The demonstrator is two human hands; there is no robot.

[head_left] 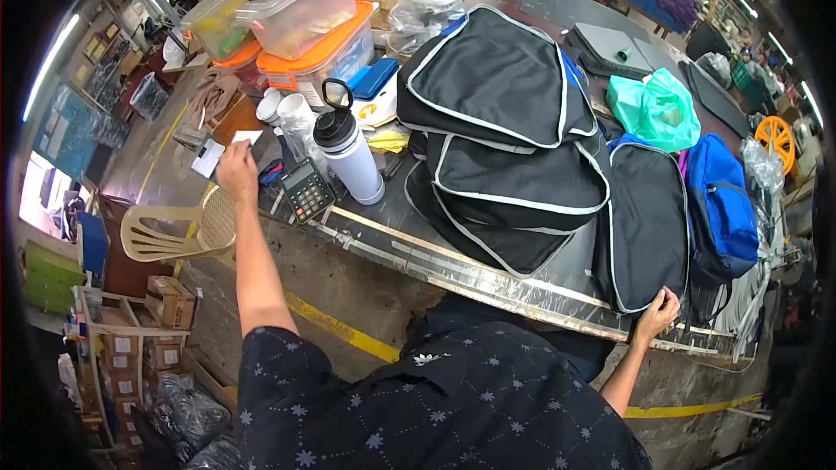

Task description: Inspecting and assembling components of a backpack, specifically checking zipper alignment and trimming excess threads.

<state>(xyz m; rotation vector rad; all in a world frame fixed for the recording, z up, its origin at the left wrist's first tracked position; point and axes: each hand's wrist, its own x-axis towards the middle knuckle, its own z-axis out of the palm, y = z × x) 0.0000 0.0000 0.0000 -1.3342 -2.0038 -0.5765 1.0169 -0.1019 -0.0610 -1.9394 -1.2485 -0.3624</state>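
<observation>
My left hand [237, 172] reaches over the table's left end, its fingers pinched at the edge of a small white paper slip [247, 136]. Just left of it a white card [207, 159] lies on a dark flat piece. A calculator [307, 191] and a white bottle with a black looped lid [351, 157] stand to the right of that hand. At the table's front edge, my right hand [659, 313] has its fingers curled together against the lower corner of a black zip bag with grey piping [646, 218]. Whatever is between those fingers is hidden.
Black bags with grey piping [496, 78] are piled mid-table. A blue backpack [724, 209] and a green plastic bag [655, 109] sit at right. Clear bins with orange lids [318, 43] are stacked far left. A beige plastic chair [165, 231] stands beside the table.
</observation>
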